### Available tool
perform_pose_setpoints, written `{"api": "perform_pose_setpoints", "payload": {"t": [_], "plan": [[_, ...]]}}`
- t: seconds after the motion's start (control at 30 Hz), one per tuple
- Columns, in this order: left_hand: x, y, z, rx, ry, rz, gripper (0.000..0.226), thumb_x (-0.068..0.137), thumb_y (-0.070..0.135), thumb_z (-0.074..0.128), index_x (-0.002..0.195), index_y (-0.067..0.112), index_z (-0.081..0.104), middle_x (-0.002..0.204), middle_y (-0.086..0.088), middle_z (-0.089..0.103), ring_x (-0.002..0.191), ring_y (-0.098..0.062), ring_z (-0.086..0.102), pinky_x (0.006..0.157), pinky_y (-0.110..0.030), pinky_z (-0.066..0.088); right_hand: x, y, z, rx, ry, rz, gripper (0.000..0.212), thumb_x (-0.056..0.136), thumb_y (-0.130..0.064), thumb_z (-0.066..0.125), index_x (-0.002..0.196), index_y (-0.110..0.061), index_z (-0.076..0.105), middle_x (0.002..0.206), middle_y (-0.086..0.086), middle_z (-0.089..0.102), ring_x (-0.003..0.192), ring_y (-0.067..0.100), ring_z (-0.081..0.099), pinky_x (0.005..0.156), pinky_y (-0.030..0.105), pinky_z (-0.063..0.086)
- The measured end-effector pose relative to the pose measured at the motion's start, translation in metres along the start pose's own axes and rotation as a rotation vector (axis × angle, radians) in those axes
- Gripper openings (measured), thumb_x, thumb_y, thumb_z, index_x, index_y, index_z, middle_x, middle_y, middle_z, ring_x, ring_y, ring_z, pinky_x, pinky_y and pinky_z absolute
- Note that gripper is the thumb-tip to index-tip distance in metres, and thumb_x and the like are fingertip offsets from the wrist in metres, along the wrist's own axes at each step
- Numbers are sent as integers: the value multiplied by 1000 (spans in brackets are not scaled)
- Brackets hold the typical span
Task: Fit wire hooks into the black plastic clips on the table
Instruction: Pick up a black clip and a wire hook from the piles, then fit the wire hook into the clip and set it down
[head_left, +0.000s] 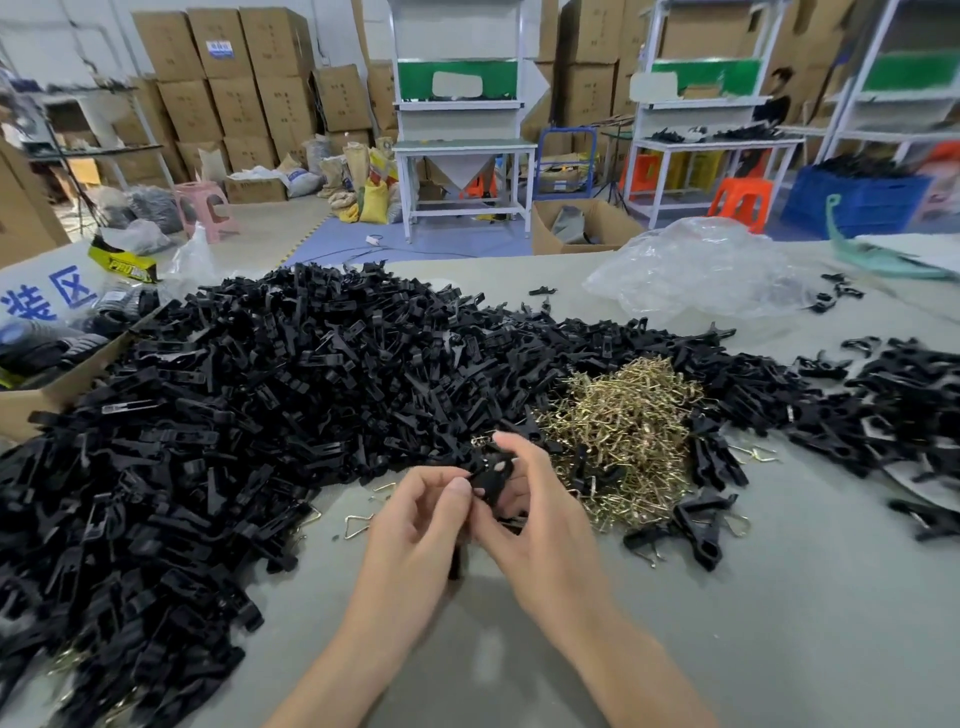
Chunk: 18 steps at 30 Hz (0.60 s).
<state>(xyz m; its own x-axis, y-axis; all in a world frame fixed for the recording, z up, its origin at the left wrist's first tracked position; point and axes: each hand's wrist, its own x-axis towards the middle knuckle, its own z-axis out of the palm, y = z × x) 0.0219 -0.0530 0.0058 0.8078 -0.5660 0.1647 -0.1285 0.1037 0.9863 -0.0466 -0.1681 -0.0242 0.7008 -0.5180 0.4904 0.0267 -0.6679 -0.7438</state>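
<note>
Both hands meet over the near part of the table (779, 623), with the forearms entering from the lower edge. I see the left hand (415, 525) with fingers curled and its thumb tip pressed against a black clip (492, 480). The right hand (540, 519) curls round the same clip from the other side, forefinger raised above it. The clip sits between the two sets of fingertips, lifted off the surface; I cannot tell whether a wire is seated in it. It is matt moulded plastic, flat-sided, with a small hole in its face.

Just left of the left hand a loose wire hook (358, 526) lies on the grey, matt table: thin brassy wire bent into a triangular loop. Just beyond the right hand is the heap of wire hooks (623, 441), tangled and glinting gold. Round it, and far out to the left, spreads the heap of black clips (249, 415), dull and angular. A cardboard box (47, 400) stands at that heap's left edge.

Farther back a crumpled clear plastic bag (696, 270) rests on the table. Beyond the table I make out a white workbench (462, 150), an orange stool (740, 200), a blue crate (857, 200) and stacked cartons (234, 78).
</note>
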Motion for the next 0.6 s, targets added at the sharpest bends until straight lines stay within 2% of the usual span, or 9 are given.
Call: {"api": "perform_pose_setpoints", "payload": {"t": [0.1, 0.2, 0.27, 0.3, 0.37, 0.4, 0.47, 0.57, 0.6], "plan": [[4, 2, 25, -28, -18, -37, 14, 100, 14, 56, 96, 9, 68, 78, -11, 69, 59, -7, 58, 52, -17, 46, -7, 5, -15, -11, 103, 57, 49, 90, -39, 68, 134, -37, 47, 90, -22, 60, 82, -3, 59, 72, 1, 40], [5, 14, 75, -152, -136, -126, 18, 102, 15, 53, 107, 9, 68, 92, -19, 71, 73, -16, 68, 61, -24, 55, -9, 16, -56, 55, 268, 181, 44, 87, -47, 66, 128, -38, 51, 95, -23, 68, 87, -5, 63, 74, 1, 42], [1, 27, 115, -289, -226, -195, 18, 103, 13, 49, 114, 11, 63, 103, -17, 71, 85, -22, 73, 72, -28, 60, 6, 30, -102, 166, 473, 287, 45, 87, -45, 68, 127, -37, 50, 92, -20, 71, 83, -3, 67, 69, 5, 46], [-3, 34, 133, -315, -265, -202, 17, 104, 13, 49, 115, 14, 61, 106, -13, 71, 90, -22, 74, 77, -28, 60, 19, 39, -130, 260, 580, 353, 54, 90, -40, 70, 137, -31, 46, 90, -13, 72, 80, 1, 69, 69, 9, 50], [-11, 42, 159, -280, -323, -169, 16, 104, 15, 50, 115, 19, 60, 106, -4, 71, 96, -18, 73, 81, -25, 59, 44, 53, -185, 509, 741, 545, 90, 92, -31, 72, 158, -16, 13, 86, -2, 71, 78, 12, 70, 76, 21, 56], [-16, 44, 166, -266, -343, -153, 16, 104, 16, 50, 116, 20, 61, 103, 0, 72, 97, -17, 73, 81, -24, 58, 49, 58, -208, 576, 759, 649, 103, 92, -31, 73, 159, -14, -3, 82, -1, 69, 81, 16, 71, 83, 28, 56], [-21, 43, 168, -248, -354, -137, 17, 103, 17, 51, 115, 21, 62, 97, 5, 74, 97, -18, 72, 79, -24, 58, 45, 65, -230, 546, 695, 764, 107, 93, -30, 70, 159, -14, -12, 75, -3, 64, 82, 19, 71, 84, 30, 52], [-19, 34, 148, -164, -282, -96, 18, 102, 14, 51, 111, 21, 65, 97, 0, 73, 91, -23, 72, 76, -29, 60, 31, 63, -212, 434, 626, 747, 87, 96, -18, 62, 161, -15, 3, 80, 4, 67, 74, 17, 66, 90, 36, 55], [-16, 28, 138, -95, -252, -56, 20, 102, 13, 51, 110, 23, 65, 98, 1, 72, 89, -20, 72, 77, -29, 59, 24, 60, -198, 399, 583, 715, 79, 97, -17, 59, 160, -19, 11, 85, 5, 69, 76, 16, 66, 86, 36, 56]]}}
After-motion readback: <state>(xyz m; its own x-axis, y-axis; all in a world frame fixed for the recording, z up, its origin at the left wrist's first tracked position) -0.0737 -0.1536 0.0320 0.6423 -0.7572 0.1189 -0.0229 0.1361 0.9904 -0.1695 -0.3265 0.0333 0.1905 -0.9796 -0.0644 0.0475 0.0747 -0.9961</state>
